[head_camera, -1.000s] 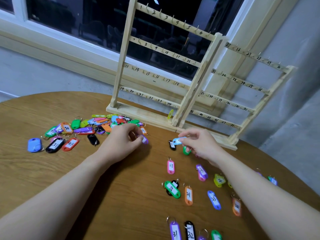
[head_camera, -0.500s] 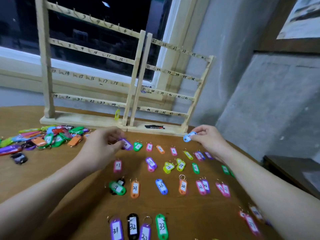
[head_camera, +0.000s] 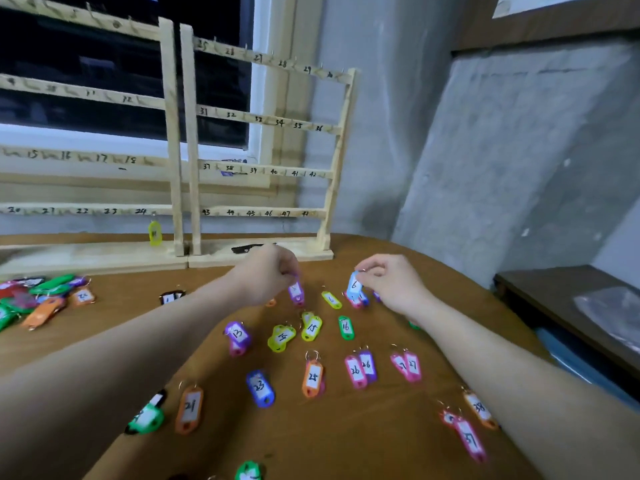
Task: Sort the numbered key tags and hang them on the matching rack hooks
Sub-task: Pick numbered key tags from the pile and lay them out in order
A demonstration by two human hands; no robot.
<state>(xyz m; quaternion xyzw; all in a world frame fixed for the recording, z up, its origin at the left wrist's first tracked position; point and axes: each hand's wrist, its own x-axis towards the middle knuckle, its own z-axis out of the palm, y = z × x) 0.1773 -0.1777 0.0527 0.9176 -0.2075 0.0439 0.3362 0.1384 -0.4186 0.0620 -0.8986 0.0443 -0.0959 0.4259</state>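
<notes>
Left hand (head_camera: pixel 268 277) curled above the bench (head_camera: pixel 398 452), fingertips pinching the ring end of a purple tag (head_camera: pixel 296 293) that hangs tilted with its lower end touching the wood. Right hand (head_camera: pixel 389 284) at 3 o'clock of it, thumb and fingers clamped on the ring of a light blue tag marked 6 (head_camera: pixel 354 285), held above a pink tag lying flat. Sorted tags in loose rows at 6 o'clock of both hands: purple 13 (head_camera: pixel 237 333), green 16 (head_camera: pixel 346 327), orange 25 (head_camera: pixel 313 377). Unsorted heap (head_camera: pixel 34 299) far out at 9 o'clock. Wooden rack (head_camera: pixel 263 168) upright at 12 o'clock along the far edge, one yellow tag (head_camera: pixel 154 233) hanging under 24. Bare wood between rack base and hands; curved bench edge close at 3 o'clock.
</notes>
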